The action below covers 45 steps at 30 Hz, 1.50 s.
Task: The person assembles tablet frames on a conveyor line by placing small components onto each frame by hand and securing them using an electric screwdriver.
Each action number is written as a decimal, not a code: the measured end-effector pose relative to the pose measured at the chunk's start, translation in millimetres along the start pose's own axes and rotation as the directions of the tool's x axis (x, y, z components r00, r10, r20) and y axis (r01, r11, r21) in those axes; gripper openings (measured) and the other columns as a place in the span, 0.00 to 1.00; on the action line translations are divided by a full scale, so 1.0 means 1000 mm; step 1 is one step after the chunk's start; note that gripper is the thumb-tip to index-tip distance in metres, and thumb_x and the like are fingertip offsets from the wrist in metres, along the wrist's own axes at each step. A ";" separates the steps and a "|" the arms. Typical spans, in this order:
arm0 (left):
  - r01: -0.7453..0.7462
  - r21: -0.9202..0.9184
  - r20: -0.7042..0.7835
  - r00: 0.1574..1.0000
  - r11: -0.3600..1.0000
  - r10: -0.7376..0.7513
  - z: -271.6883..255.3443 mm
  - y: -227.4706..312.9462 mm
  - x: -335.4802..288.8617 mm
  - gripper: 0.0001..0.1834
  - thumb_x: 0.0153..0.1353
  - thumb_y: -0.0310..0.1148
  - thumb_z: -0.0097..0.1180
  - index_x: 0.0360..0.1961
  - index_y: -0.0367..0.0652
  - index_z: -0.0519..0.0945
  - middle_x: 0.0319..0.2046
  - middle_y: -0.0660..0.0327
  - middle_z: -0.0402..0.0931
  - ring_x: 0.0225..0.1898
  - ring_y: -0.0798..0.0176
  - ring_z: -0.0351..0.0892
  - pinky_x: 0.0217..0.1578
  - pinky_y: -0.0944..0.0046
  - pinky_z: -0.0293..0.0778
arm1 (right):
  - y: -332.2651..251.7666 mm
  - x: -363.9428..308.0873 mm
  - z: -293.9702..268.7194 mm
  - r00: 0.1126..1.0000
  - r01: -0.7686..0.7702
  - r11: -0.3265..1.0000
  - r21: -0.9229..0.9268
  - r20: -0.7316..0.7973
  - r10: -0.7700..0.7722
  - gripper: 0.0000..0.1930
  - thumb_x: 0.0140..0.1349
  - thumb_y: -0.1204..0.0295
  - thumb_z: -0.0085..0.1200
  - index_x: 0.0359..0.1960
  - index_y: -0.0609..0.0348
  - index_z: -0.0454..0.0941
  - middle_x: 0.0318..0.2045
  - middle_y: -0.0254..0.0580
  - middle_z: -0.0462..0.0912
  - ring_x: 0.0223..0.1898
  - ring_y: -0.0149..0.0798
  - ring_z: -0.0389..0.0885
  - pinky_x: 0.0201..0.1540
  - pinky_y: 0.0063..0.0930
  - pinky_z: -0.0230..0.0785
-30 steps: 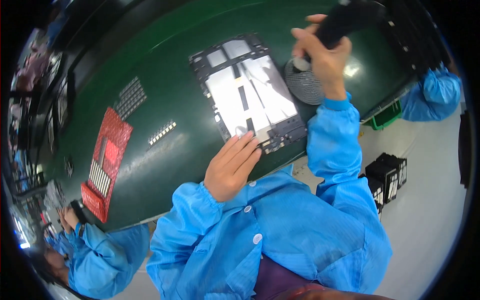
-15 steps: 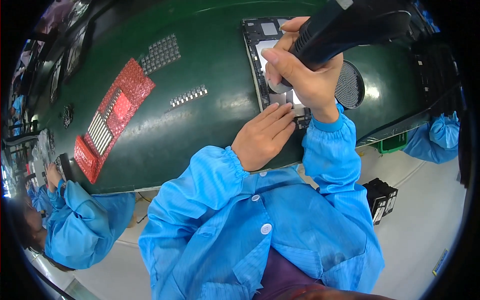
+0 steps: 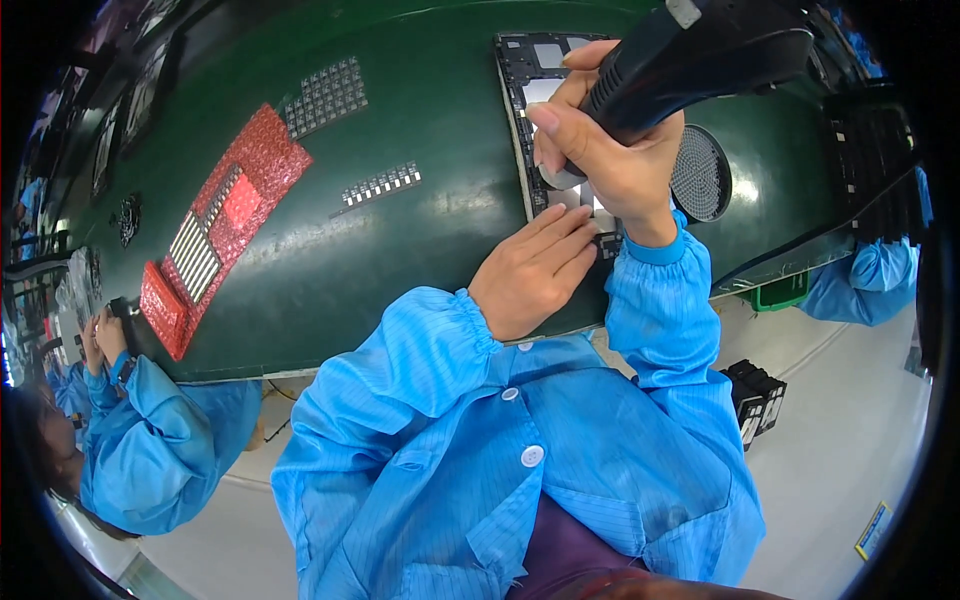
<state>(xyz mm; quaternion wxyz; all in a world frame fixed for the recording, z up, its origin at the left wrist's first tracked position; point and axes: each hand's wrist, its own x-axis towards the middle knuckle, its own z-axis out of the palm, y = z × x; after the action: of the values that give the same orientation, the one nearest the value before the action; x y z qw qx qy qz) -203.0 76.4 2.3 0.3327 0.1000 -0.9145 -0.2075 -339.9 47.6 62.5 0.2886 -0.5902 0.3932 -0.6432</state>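
On the right half of a dark green work table (image 3: 440, 210), the right hand (image 3: 610, 160) is wrapped tight around the grip of a black power screwdriver (image 3: 700, 55), which points down at a flat black panel (image 3: 525, 75) lying on the table. Hand and tool cover most of that panel, so only its far left corner and left edge show; the tool tip is hidden behind the fingers. The left hand (image 3: 530, 272) lies flat and open on the near edge of the panel, fingers together, just near and left of the right hand. A round perforated dish (image 3: 700, 175) sits just right of the right wrist. Far left on the table lie red bubble-wrap sheets (image 3: 245, 190) and 2 grids of small parts (image 3: 325, 95), well apart from both hands. Another person in a blue coat (image 3: 150, 440) is at the lower left, partly cut off.
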 end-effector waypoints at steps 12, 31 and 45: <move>0.009 -0.004 -0.006 1.000 1.000 -0.009 0.001 0.002 -0.001 0.16 0.42 0.21 0.52 0.36 0.30 0.78 0.42 0.47 0.76 0.50 0.49 0.73 0.54 0.53 0.68 | 0.002 -0.003 -0.001 1.000 -0.007 0.999 0.045 0.017 0.006 0.17 0.51 0.83 0.58 0.42 0.65 0.66 0.16 0.41 0.75 0.16 0.30 0.74 0.19 0.22 0.69; 0.063 0.202 -0.036 0.998 0.977 -0.057 -0.017 -0.075 0.029 0.16 0.46 0.24 0.55 0.40 0.35 0.75 0.46 0.52 0.72 0.52 0.50 0.69 0.55 0.54 0.65 | -0.029 -0.004 -0.026 0.939 0.136 0.980 0.142 -0.335 -0.081 0.22 0.52 0.81 0.52 0.50 0.63 0.62 0.22 0.40 0.74 0.19 0.30 0.71 0.25 0.25 0.68; 0.804 -0.062 -0.762 0.344 0.592 -0.548 -0.234 -0.310 0.046 0.18 0.47 0.41 0.61 0.34 0.36 0.81 0.34 0.46 0.78 0.38 0.46 0.78 0.43 0.55 0.72 | 0.017 -0.014 -0.025 0.902 -0.236 0.972 0.012 -0.368 0.224 0.20 0.52 0.85 0.49 0.47 0.61 0.60 0.18 0.38 0.68 0.15 0.31 0.68 0.23 0.27 0.67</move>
<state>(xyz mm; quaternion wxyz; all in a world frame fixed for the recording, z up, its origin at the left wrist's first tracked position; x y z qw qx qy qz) -72.0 -288.6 52.5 0.5185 0.6004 -0.5974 -0.1171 -363.7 54.5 40.8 0.2740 -0.4139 0.5175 -0.6970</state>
